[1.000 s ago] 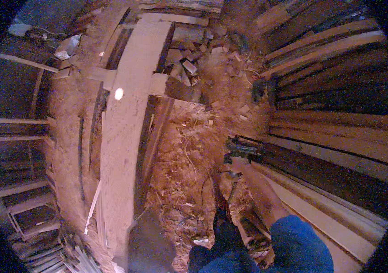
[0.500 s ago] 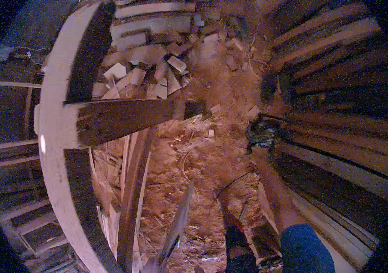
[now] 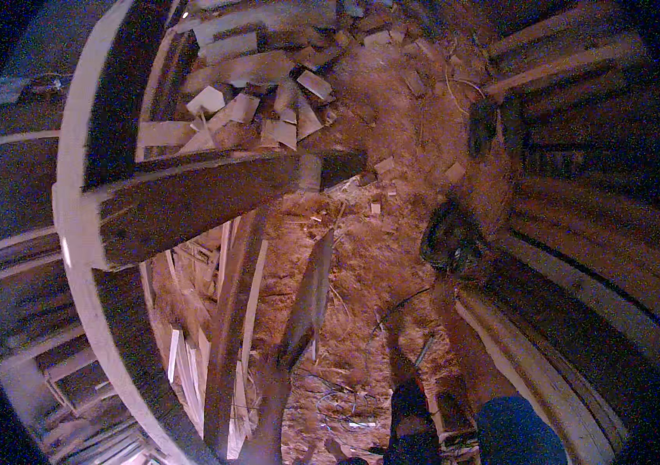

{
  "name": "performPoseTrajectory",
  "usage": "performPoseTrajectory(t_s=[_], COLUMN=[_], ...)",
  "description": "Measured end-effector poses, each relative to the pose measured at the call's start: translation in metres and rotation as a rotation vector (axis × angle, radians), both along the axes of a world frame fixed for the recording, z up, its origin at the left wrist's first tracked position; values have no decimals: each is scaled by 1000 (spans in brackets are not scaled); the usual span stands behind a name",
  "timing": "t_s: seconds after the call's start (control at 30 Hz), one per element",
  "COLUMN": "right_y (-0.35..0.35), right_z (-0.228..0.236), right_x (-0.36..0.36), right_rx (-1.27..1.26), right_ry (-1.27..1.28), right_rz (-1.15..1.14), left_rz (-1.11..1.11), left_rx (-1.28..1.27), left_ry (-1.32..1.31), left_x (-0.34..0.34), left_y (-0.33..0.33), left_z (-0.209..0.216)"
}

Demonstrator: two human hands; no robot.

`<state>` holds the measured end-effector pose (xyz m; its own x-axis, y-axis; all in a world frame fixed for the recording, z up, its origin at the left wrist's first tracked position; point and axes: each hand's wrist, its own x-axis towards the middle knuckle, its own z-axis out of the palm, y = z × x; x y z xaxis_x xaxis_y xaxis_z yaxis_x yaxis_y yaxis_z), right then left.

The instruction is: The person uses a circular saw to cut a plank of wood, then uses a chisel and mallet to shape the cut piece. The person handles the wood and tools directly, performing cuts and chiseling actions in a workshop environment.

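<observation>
My left hand (image 3: pixel 287 353) is closed round the lower end of a narrow wooden board (image 3: pixel 313 291), which stands tilted with its pointed end up. The left forearm rises from the lower edge. At the right, my right hand (image 3: pixel 446 275), dim and blurred, is closed at a dark tool (image 3: pixel 454 232) whose kind I cannot make out. A thin black cord runs beside that wrist. Ahead of the left hand, a thick wooden crosspiece (image 3: pixel 206 201) juts from a long pale beam (image 3: pixel 74 194) and has a narrower end.
Wood offcuts (image 3: pixel 287 108) lie heaped at the far side. Sawdust and shavings cover the reddish ground (image 3: pixel 376 256). Long timbers (image 3: pixel 555 356) line the right side, and an upright plank (image 3: pixel 233 333) stands left of my left arm. Loose wire (image 3: pixel 345 403) lies near the lower edge.
My left hand has come up into view, lifting the board forward. The crosspiece and beam appear shifted left and nearer. My right hand and the dark tool sit slightly lower in the picture.
</observation>
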<state>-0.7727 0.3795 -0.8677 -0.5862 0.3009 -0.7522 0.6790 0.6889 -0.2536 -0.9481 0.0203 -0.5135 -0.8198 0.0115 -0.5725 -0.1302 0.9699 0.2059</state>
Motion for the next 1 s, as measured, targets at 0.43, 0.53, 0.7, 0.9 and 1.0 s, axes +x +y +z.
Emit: performPoseTrajectory(t_s=[0.43, 0.53, 0.7, 0.9, 1.0], right_y=[-60, -50, -4, 45, -9], right_z=[163, 189, 189, 206, 266], right_x=[159, 191, 197, 90, 30], right_rx=[-366, -483, -807, -1227, -955], right_ry=[-52, -70, -144, -157, -17], right_rz=[-87, -44, -19, -383, 105], left_rz=[112, 184, 325, 710, 1218], left_rx=[227, 238, 118, -22, 38], left_ry=[42, -94, -228, -236, 10], left_x=[20, 119, 277, 417, 462], left_y=[16, -2, -79, -175, -183], left_z=[-1, 37, 115, 204, 233])
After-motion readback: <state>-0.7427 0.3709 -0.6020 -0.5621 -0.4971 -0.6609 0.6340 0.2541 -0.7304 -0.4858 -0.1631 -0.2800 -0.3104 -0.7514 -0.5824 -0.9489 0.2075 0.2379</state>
